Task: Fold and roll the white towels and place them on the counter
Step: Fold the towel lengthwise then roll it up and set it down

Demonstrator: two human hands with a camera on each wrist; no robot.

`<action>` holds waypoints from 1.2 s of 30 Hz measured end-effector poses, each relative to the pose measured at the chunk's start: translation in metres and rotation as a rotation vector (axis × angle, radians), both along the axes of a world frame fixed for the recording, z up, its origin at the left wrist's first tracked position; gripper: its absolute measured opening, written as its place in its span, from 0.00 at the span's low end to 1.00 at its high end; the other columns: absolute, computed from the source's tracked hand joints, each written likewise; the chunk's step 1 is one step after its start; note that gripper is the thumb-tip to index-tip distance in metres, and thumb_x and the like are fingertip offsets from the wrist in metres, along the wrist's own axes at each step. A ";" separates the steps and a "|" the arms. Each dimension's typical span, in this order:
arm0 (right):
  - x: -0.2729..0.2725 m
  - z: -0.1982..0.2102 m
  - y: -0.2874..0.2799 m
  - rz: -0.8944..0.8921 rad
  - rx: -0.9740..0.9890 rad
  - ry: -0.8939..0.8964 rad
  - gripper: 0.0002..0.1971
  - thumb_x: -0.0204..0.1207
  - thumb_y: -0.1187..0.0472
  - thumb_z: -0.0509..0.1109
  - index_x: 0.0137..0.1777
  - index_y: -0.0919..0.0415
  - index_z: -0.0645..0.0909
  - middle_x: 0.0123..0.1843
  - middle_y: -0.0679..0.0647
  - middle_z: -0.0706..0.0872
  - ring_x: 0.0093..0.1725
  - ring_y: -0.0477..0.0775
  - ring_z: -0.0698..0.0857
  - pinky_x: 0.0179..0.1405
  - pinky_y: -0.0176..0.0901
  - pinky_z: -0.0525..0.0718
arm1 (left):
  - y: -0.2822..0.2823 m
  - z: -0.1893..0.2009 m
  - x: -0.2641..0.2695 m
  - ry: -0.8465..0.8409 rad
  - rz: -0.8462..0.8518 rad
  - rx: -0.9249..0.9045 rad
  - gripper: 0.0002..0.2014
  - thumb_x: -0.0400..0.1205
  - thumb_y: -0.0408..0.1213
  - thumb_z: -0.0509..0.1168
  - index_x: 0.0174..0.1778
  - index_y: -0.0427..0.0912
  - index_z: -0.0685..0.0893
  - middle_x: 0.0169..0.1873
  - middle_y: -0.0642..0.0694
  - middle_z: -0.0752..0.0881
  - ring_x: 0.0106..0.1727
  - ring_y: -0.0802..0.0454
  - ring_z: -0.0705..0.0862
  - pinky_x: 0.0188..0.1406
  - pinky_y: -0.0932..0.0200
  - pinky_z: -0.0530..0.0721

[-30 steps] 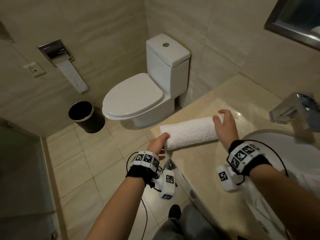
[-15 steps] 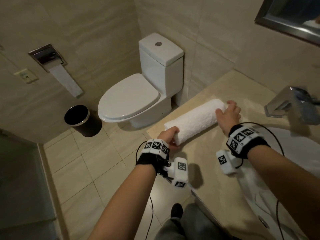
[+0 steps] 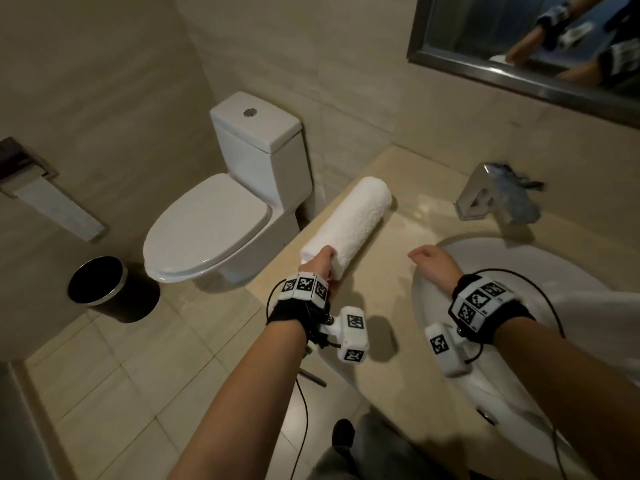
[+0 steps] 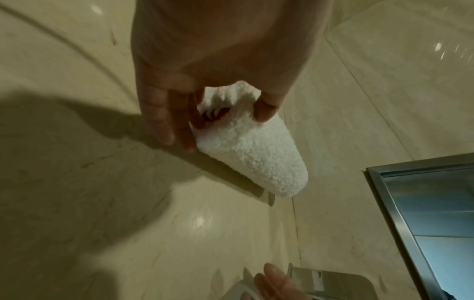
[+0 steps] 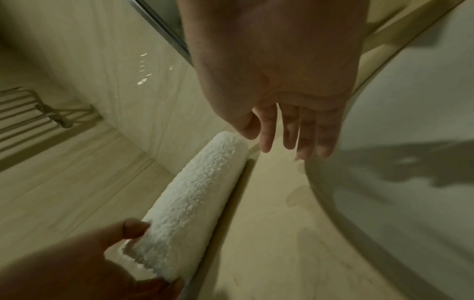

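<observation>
A rolled white towel [image 3: 349,223] lies on the beige counter [image 3: 388,271], along its left edge, its far end pointing at the back wall. My left hand [image 3: 320,263] grips the roll's near end; in the left wrist view the thumb and fingers pinch the towel [image 4: 251,150] at that end. My right hand [image 3: 431,261] hovers over the counter near the basin rim, apart from the towel [image 5: 195,194], fingers [image 5: 290,134] straight and loose, holding nothing.
A white basin [image 3: 519,271] is sunk in the counter at right with a chrome faucet [image 3: 498,199] behind it. A mirror [image 3: 526,39] hangs above. Left of the counter stand a toilet [image 3: 221,216] and a black bin [image 3: 100,289] on the tiled floor.
The towel roll has swung from lying across the counter to pointing at the back wall. My right hand has let go of its far end and pulled back toward the basin.
</observation>
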State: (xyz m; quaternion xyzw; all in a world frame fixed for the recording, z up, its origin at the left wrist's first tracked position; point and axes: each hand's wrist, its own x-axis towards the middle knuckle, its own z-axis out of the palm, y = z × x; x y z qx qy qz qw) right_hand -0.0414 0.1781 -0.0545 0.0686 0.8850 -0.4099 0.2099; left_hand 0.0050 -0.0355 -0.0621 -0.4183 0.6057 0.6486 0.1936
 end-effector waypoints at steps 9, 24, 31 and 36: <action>0.018 0.004 0.023 -0.105 -0.068 -0.066 0.14 0.82 0.63 0.59 0.56 0.70 0.82 0.36 0.56 0.79 0.48 0.56 0.76 0.37 0.40 0.71 | 0.019 0.038 0.029 -0.097 -0.001 0.019 0.23 0.69 0.54 0.69 0.47 0.38 0.77 0.35 0.43 0.82 0.37 0.45 0.81 0.50 0.53 0.81; 0.056 0.020 0.071 -0.235 -0.162 -0.079 0.07 0.81 0.65 0.60 0.49 0.61 0.79 0.50 0.58 0.80 0.47 0.57 0.79 0.37 0.43 0.74 | 0.086 0.052 0.034 -0.059 -0.238 0.102 0.10 0.80 0.41 0.58 0.34 0.43 0.71 0.32 0.48 0.78 0.34 0.51 0.78 0.35 0.59 0.75; 0.077 0.036 0.133 -0.105 0.113 0.031 0.06 0.77 0.64 0.65 0.44 0.58 0.84 0.54 0.60 0.86 0.59 0.62 0.82 0.59 0.45 0.77 | 0.144 0.069 0.029 0.013 -0.360 0.013 0.11 0.80 0.38 0.58 0.30 0.44 0.72 0.30 0.50 0.76 0.32 0.53 0.78 0.34 0.62 0.74; 0.119 0.034 0.196 0.085 0.331 -0.314 0.18 0.79 0.57 0.66 0.64 0.66 0.80 0.67 0.61 0.80 0.68 0.59 0.78 0.64 0.43 0.75 | 0.206 0.076 0.039 0.019 -0.479 0.033 0.12 0.80 0.36 0.57 0.30 0.43 0.72 0.31 0.50 0.75 0.33 0.54 0.77 0.35 0.61 0.74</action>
